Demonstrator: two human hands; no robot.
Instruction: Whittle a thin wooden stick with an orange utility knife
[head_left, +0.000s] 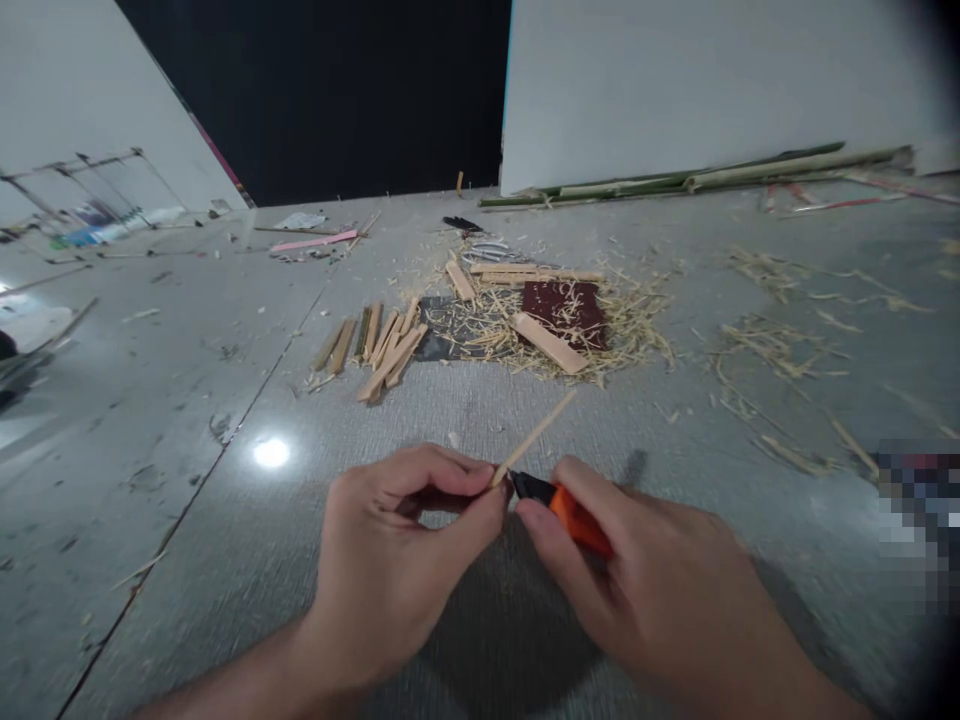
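Between thumb and forefinger, my left hand (409,550) pinches a thin bamboo strip (536,435) near its lower end. The strip slants up and to the right. My right hand (652,570) is wrapped round an orange and black utility knife (579,522), its black tip close against the pinched end of the strip. Whether the blade touches the strip, I cannot tell. Beyond my hands, a flat pale wooden piece (551,343) rests partly on a dark red sheet of sandpaper (562,300). Several short wooden pieces (394,350) lie in a loose group to its left.
Curly shavings (637,320) are strewn around the sheets, with more scattered on the floor at right. Long green bamboo poles (750,172) lie along the white wall. A stick frame (82,190) stands at far left. A pink strip (315,241) lies at the back.
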